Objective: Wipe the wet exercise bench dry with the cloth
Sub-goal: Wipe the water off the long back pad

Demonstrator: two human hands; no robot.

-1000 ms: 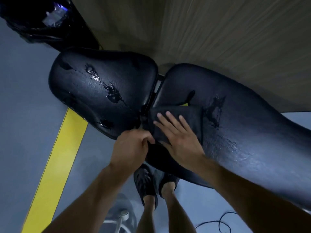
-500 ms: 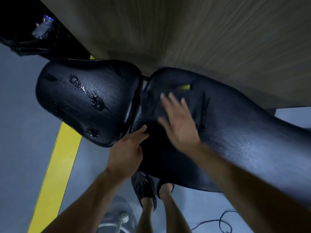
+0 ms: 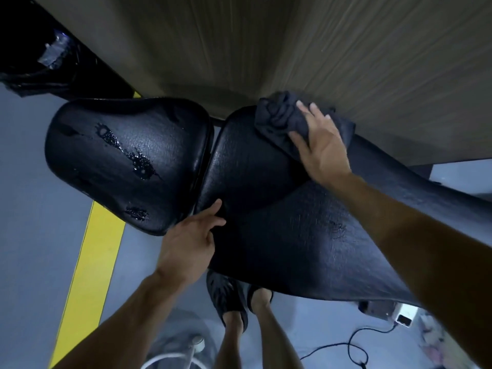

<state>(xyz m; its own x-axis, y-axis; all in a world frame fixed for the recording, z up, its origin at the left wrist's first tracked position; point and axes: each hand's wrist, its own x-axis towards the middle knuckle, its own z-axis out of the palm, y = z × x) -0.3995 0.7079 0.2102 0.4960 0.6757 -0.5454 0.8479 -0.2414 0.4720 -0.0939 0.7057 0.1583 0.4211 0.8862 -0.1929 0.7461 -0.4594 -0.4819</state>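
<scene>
My right hand (image 3: 323,145) lies flat and open on the dark cloth (image 3: 282,121), pressing it down rather than pinching it, because a spread palm keeps more fabric against the vinyl as I sweep. The cloth sits bunched at the far edge of the long back pad (image 3: 292,235) of the exercise bench, up against the wood-grain wall (image 3: 346,49), its loose end crumpled ahead of my fingertips. My left hand (image 3: 190,241) is an open grip too, holding nothing: it rests at the near edge of the pad, thumb and forefinger reaching toward the gap by the seat pad (image 3: 127,161), which I judge steadies the bench and me while the other arm reaches across. Against half a second ago, the cloth has travelled from the middle of the pad's narrow end out to its far edge, and has gone from fairly flat under my palm to rumpled; a second ago it lay nearer me, beside the gap, with my left hand closed at its corner. That hand has since let go. The stretch where the cloth passed now looks matt, though small glints remain lower on the back pad. The seat pad has not been touched: a trail of puddled water (image 3: 133,155) crosses it and a smaller patch (image 3: 137,213) sits by its near rim, so much wiping is left.
</scene>
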